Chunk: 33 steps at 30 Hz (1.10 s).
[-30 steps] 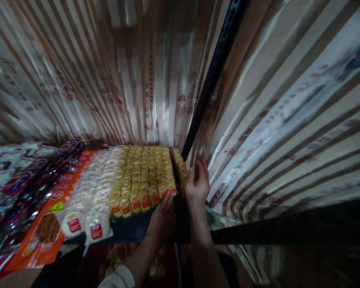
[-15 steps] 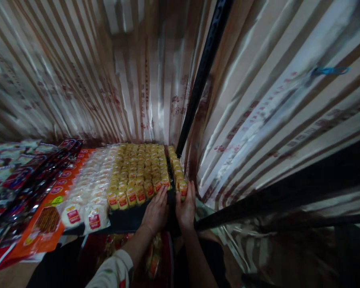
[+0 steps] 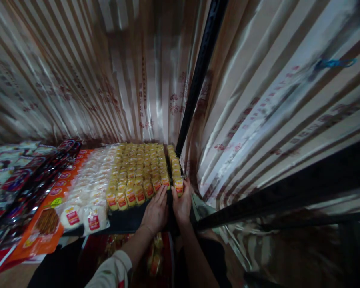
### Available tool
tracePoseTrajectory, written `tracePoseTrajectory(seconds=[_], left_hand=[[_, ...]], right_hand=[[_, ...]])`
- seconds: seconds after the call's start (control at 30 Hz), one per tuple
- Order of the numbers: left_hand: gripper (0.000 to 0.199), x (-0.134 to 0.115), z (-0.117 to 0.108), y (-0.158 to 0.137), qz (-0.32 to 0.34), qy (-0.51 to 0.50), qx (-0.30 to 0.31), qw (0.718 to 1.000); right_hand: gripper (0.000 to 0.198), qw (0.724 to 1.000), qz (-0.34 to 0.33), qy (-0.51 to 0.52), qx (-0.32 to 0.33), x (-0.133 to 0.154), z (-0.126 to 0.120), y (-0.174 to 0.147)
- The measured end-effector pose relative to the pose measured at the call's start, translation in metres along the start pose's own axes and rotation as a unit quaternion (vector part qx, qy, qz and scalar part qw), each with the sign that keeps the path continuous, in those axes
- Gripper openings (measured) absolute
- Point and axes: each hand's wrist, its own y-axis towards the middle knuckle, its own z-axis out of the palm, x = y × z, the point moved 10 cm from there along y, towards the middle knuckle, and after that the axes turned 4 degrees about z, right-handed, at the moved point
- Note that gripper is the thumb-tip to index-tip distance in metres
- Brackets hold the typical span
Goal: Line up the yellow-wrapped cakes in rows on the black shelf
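My left hand [image 3: 155,211] has its fingers stretched forward, the tips touching the front of the rightmost packets in a block of small yellow wrapped cakes [image 3: 135,172]. Beside it, my right hand [image 3: 182,205] has thumb and fingers on either side of the front yellow packet [image 3: 178,185] of a separate column. That column runs back along the block's right side, with a narrow dark gap between them. Red labels face me on the front packets. All of these stand on a dark shelf [image 3: 127,221].
Left of the yellow block stand rows of clear-wrapped white cakes [image 3: 93,218], an orange snack bag [image 3: 48,228] and dark glossy packets [image 3: 21,188]. A black post [image 3: 195,92] rises behind the right column. Printed plastic sheeting [image 3: 156,96] hangs behind; a dark bar [image 3: 288,192] crosses at right.
My right hand has shifted slightly left with the front packet, and the separate column sits closer to the block. My left hand has stayed almost still.
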Motion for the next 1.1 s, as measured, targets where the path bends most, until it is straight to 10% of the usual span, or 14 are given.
tracePoseTrajectory(seconds=[0.2, 0.73, 1.1], left_hand=[[0.052, 0.002, 0.004, 0.001, -0.002, 0.004, 0.018, 1.000], [0.066, 0.000, 0.002, -0.001, 0.009, -0.007, 0.004, 1.000], [0.062, -0.003, 0.005, -0.004, 0.032, 0.016, 0.014, 0.999]], right_hand=[[0.061, 0.996, 0.064, 0.042, 0.036, -0.013, 0.012, 0.004], [0.067, 0.997, -0.038, -0.012, 0.068, 0.010, 0.036, 0.003], [0.063, 0.990, 0.051, 0.066, 0.113, -0.013, 0.042, 0.007]])
